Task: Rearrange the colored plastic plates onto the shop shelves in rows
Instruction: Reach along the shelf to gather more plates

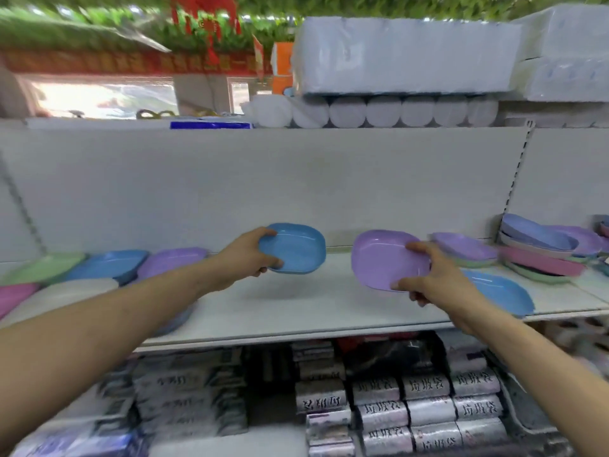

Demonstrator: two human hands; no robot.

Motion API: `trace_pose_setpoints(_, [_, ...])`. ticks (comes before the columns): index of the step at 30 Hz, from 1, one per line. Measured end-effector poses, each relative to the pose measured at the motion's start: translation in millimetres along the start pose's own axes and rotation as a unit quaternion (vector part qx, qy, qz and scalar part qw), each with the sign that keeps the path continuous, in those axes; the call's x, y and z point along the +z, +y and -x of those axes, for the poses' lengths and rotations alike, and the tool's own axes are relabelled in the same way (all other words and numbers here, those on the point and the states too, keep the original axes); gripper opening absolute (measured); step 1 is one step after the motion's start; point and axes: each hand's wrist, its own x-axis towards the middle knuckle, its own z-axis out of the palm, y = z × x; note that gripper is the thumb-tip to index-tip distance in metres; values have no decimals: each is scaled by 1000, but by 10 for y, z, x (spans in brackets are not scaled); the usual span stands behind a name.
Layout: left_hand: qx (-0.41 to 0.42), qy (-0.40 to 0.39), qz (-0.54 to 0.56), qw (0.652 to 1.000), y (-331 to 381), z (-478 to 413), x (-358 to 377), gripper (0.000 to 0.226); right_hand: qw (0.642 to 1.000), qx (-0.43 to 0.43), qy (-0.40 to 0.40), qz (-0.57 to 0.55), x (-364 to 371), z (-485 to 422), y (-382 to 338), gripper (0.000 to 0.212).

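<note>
My left hand [250, 253] grips the left rim of a blue plate [295, 247], held a little above the white shelf [296, 308]. My right hand [425, 278] grips the right rim of a purple plate [384, 260], tilted toward me above the shelf. On the left of the shelf lie rows of plates: green [43, 267], blue [108, 263], purple [171, 260], pink [14, 296] and white [62, 293]. To the right sit another blue plate [501, 291], a purple-topped stack [464, 249] and a mixed pile [540, 249].
The shelf's back panel is plain white, with a slotted upright [517, 169] at the right. Above, the top shelf carries white paper rolls [382, 110] and wrapped tissue packs [405, 54]. Below, the lower shelf holds packs of bag rolls [425, 407].
</note>
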Motion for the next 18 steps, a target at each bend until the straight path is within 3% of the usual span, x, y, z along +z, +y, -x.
trace_pose_setpoints(7, [-26,103,-36,994,-386,664,-1018,67,996,-43,-82,-11,880,46,-528,79])
trace_pose_setpoints(18, [-54,169,-39,983,-1058,1598,-2564,71,987,-76,-140,-14,2276,462,-1406,78])
